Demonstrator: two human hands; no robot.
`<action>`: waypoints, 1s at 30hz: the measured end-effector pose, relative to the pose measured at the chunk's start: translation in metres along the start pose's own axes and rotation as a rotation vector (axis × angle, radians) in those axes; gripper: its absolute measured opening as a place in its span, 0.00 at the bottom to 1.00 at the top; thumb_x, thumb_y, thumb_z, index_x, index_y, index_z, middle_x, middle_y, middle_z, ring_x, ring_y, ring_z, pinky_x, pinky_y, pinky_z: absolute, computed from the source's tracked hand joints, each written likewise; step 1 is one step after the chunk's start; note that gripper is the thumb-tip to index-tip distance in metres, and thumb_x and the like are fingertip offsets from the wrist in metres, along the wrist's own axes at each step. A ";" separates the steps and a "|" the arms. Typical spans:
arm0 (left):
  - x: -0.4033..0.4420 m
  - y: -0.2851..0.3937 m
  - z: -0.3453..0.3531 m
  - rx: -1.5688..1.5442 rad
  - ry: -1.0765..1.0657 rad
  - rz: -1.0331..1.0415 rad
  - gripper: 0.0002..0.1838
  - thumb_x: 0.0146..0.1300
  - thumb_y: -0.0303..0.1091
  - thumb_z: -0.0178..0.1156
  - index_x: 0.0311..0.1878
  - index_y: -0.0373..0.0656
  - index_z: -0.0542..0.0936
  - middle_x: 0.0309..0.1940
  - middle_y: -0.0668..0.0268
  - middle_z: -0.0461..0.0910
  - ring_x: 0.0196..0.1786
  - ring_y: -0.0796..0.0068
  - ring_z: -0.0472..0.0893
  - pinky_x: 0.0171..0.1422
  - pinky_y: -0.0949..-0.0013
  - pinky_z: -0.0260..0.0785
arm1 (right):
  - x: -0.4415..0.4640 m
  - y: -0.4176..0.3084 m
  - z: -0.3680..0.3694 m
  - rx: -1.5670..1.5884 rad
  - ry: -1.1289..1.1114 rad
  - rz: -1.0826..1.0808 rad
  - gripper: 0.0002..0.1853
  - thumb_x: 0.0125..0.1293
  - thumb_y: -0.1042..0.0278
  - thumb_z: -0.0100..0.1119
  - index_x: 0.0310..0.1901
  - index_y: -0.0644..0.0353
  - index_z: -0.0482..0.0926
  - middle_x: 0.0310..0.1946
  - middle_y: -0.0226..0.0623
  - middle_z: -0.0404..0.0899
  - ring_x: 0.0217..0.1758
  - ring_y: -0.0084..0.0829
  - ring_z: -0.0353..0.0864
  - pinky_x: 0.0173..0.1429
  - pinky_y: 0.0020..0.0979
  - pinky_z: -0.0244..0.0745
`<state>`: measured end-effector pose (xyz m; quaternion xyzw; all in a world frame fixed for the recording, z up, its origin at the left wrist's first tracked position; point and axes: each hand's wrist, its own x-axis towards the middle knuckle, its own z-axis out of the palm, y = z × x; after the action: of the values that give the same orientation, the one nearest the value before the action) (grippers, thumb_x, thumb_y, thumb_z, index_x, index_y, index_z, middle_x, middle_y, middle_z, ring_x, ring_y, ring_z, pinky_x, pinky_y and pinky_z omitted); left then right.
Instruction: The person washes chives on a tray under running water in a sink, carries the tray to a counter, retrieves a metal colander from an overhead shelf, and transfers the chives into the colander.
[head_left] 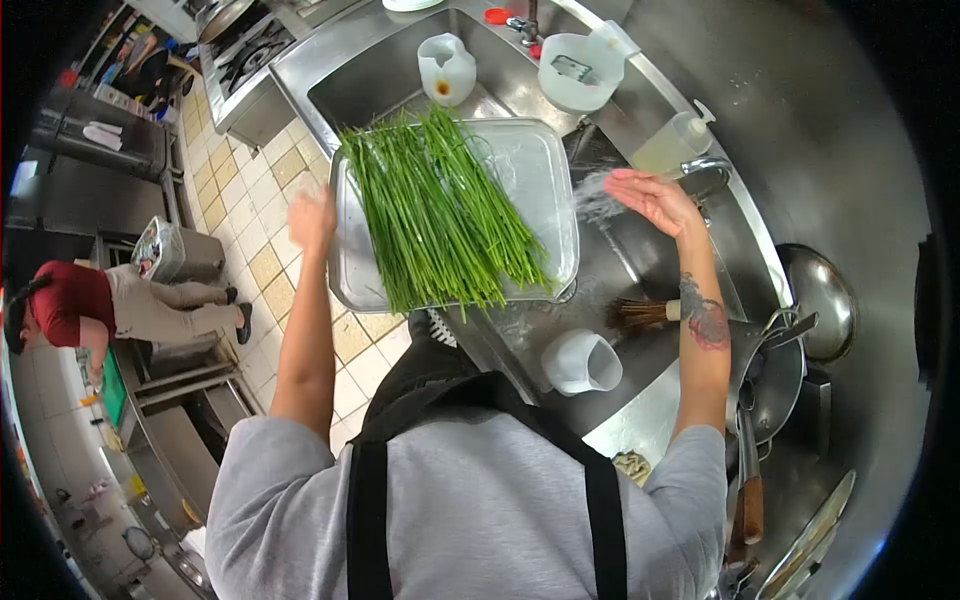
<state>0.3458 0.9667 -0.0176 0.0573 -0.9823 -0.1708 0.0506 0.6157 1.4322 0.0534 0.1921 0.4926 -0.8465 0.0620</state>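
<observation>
Long green stalks [440, 215] lie in a bundle across a rectangular metal tray [553, 190], which rests over the sink. Just off the tray's left edge is my left hand [311, 215], blurred, so its fingers cannot be made out. My right hand [655, 200] is to the right of the tray, fingers stretched out and holding nothing, beside splashing water [597, 198] near a curved faucet [708, 178].
Cut white plastic jugs [447, 72] [582, 362] stand in the sink [640, 265]. A brush [645, 312], a soap bottle [675, 145] and a wok [780, 390] are on the right. Another person [75, 305] bends over a counter at far left.
</observation>
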 end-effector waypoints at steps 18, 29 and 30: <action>-0.136 -0.013 0.080 -0.487 -0.389 -0.170 0.25 0.68 0.44 0.45 0.36 0.24 0.77 0.33 0.39 0.78 0.39 0.44 0.78 0.45 0.52 0.67 | 0.011 -0.003 -0.003 -0.179 -0.086 0.126 0.17 0.67 0.72 0.45 0.54 0.74 0.69 0.52 0.51 0.74 0.56 0.37 0.75 0.62 0.32 0.71; -0.165 -0.005 0.082 -0.451 -0.309 -0.124 0.26 0.69 0.45 0.44 0.31 0.26 0.75 0.28 0.40 0.77 0.34 0.42 0.77 0.41 0.50 0.66 | 0.015 -0.010 -0.003 -0.259 -0.116 0.179 0.16 0.66 0.71 0.49 0.52 0.73 0.71 0.51 0.48 0.76 0.54 0.37 0.77 0.61 0.32 0.71; -0.165 -0.006 0.083 -0.452 -0.312 -0.116 0.26 0.69 0.45 0.44 0.31 0.26 0.75 0.28 0.40 0.77 0.34 0.41 0.77 0.41 0.50 0.66 | 0.018 -0.008 -0.004 -0.259 -0.041 0.144 0.16 0.66 0.71 0.49 0.52 0.73 0.71 0.50 0.48 0.76 0.55 0.38 0.77 0.61 0.32 0.71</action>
<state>0.4992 1.0101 -0.1102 0.0738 -0.9103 -0.3950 -0.0995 0.5984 1.4416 0.0510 0.2000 0.5814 -0.7730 0.1567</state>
